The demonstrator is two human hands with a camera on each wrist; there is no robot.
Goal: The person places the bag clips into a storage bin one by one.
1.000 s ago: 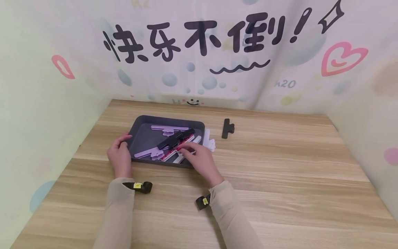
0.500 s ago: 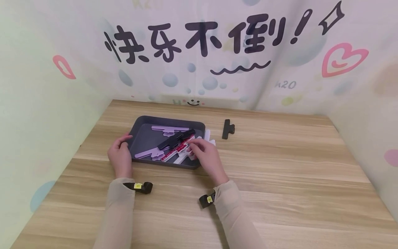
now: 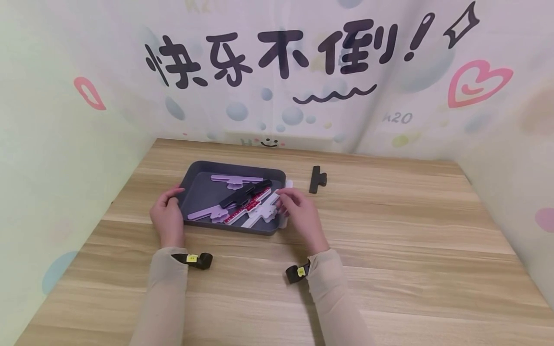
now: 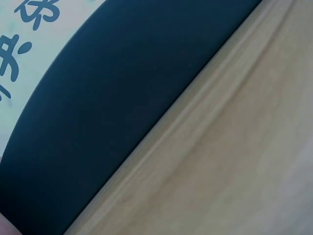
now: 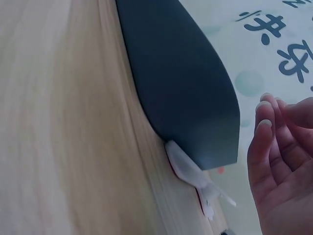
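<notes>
A dark grey tray (image 3: 190, 185) holds several flat clips. Lilac clips (image 3: 235, 179) lie at its back and front left. A black clip (image 3: 244, 193) lies across a red-and-white clip (image 3: 237, 211), with a white clip (image 3: 261, 212) to their right. My left hand (image 3: 168, 218) grips the tray's left side, its fingers mostly out of the left wrist view. Over the tray's right rim hovers my right hand (image 3: 303, 216), fingers loosely bent, nothing visible between them in the right wrist view. Beside that rim, a white clip with a red edge (image 5: 186, 164) is partly hidden in the head view.
Another black clip (image 3: 317, 179) lies on the wooden table (image 3: 411, 240) to the right of the tray. Printed cloth walls (image 3: 277, 110) stand behind the table and at both sides.
My right hand has moved rightward from above the red-and-white clip to the tray's right rim, uncovering the white clip inside. My left hand and the tray have stayed put.
</notes>
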